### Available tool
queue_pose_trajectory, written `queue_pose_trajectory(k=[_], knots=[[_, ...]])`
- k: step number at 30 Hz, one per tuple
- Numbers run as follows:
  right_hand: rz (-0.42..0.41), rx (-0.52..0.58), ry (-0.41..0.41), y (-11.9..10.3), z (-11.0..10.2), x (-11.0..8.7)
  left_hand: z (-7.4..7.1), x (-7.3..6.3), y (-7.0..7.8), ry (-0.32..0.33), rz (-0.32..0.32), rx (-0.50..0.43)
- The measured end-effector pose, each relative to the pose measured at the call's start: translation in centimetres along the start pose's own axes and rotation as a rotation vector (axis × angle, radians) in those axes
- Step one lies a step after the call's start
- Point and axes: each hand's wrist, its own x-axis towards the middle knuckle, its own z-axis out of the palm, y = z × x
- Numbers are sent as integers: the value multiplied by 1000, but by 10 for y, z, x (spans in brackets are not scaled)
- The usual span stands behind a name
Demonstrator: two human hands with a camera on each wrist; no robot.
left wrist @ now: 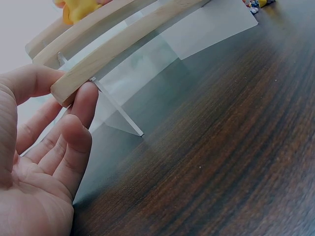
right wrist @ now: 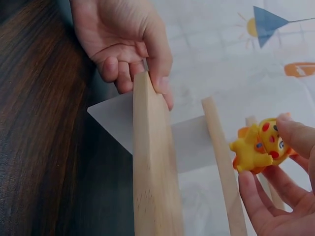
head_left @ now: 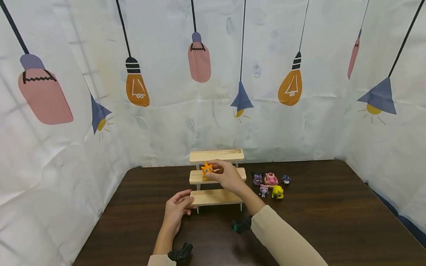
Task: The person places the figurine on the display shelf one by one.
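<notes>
A three-tier wooden display stand point(head_left: 216, 197) with clear side supports stands on the dark table. My left hand point(head_left: 177, 211) pinches the left end of its lowest shelf point(left wrist: 106, 54), thumb on top and fingers beneath. Between the thumb and fingers of my right hand point(head_left: 229, 176) is a small yellow-and-orange figurine point(right wrist: 261, 145), close over the left part of the middle shelf point(right wrist: 224, 164). In the right wrist view its feet are right at that shelf's edge. The top shelf point(head_left: 216, 155) rises behind.
Several small figurines stand right of the stand: a pink one point(head_left: 271, 179), a yellow one point(head_left: 277, 192) and a dark purple one point(head_left: 257, 179) among them. A patterned cloth backdrop point(head_left: 182, 127) surrounds the table point(head_left: 318, 225) at the back and sides.
</notes>
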Motion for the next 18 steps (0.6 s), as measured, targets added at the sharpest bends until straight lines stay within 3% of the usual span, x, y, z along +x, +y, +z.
queue_pose_trajectory(k=[18], knots=[[8, -3, 27, -7, 15, 9, -1, -1, 0, -14, 3, -2]])
